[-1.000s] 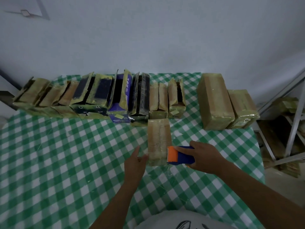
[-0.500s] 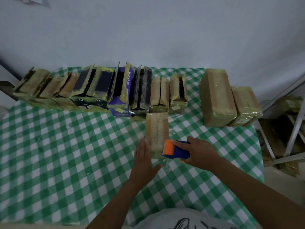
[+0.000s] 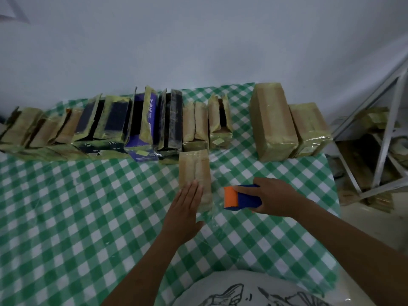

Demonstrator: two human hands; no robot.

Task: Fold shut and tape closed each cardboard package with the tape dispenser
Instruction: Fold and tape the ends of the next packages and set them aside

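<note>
Left hand (image 3: pixel 184 214) is lying flat, fingers straight, on a brown package (image 3: pixel 195 173); right hand (image 3: pixel 274 198) is gripping the blue-and-orange tape dispenser (image 3: pixel 240 198) beside it.

Wearer, one: pale grey shirt (image 3: pixel 220 281), its front printed with a black line drawing (image 3: pixel 234 294) (only partly in view). Left forearm (image 3: pixel 141 268) and right forearm (image 3: pixel 344 246) bare down to left hand (image 3: pixel 184 214) and right hand (image 3: pixel 276 197).

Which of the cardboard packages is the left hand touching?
The small brown package lying alone nearer than the back row; the left hand rests flat on it. The others are untouched.
</note>
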